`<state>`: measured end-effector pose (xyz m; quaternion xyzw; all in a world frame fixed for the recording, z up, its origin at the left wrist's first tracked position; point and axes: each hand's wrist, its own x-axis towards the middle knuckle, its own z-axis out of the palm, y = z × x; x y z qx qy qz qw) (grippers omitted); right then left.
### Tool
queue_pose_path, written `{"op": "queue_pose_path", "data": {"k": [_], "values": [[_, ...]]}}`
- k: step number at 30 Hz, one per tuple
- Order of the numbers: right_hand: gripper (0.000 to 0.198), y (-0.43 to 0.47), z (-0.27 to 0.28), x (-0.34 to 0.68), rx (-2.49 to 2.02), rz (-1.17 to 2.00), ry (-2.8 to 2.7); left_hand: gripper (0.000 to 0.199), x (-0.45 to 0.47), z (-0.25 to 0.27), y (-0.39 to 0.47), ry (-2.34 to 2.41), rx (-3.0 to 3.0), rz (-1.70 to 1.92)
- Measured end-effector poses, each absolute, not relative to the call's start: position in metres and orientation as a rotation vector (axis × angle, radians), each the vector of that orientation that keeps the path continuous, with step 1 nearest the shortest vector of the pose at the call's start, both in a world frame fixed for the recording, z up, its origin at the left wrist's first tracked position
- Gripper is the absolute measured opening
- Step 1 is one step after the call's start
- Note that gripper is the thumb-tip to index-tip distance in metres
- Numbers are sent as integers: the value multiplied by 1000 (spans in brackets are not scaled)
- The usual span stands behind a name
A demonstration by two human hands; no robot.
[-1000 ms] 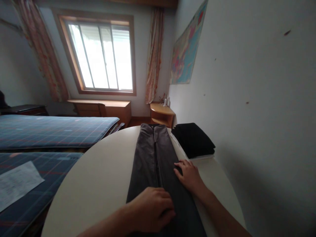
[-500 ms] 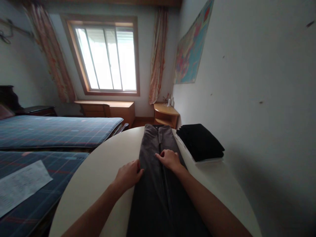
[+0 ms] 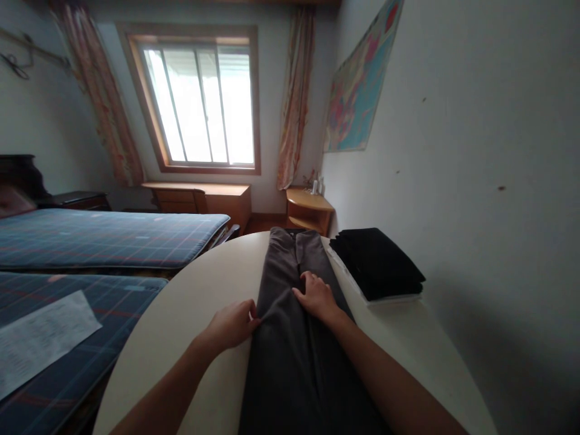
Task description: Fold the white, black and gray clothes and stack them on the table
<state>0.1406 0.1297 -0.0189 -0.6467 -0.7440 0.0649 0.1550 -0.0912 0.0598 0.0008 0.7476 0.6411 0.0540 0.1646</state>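
Note:
A pair of dark grey trousers (image 3: 281,362) lies lengthwise on the white round table (image 3: 212,278), waistband at the far edge and legs running toward me. My left hand (image 3: 233,323) pinches the left edge of the trousers between thumb and fingers, and small creases spread from there. On the middle of the cloth, by the centre seam, rests my right hand (image 3: 318,297), its thumb apart from the fingers. The near end of the legs runs out of view.
To the right of the trousers sits a stack of folded black cloth (image 3: 380,263) on something white. Two beds with plaid mattresses (image 3: 113,238) stand at the left, a paper sheet (image 3: 45,338) on the nearer one. A wall (image 3: 489,272) borders the right side.
My left hand has shifted slightly down along the trousers' left edge. The right hand's fingers have spread from a near pinch. The whole view has swung a little to the left.

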Motion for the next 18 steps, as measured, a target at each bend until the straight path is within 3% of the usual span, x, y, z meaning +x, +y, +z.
{"op": "queue_pose_path", "data": {"k": [3,12,18], "values": [[53,109,-14,144,-1758,216,-2227,16,-86,-1,60,1852,2132,186],[19,56,-17,155,-1730,287,-2268,20,-94,-12,64,1759,2116,252],[13,50,-20,166,-1739,309,-2187,18,-103,-19,71,1645,2035,312]]}}
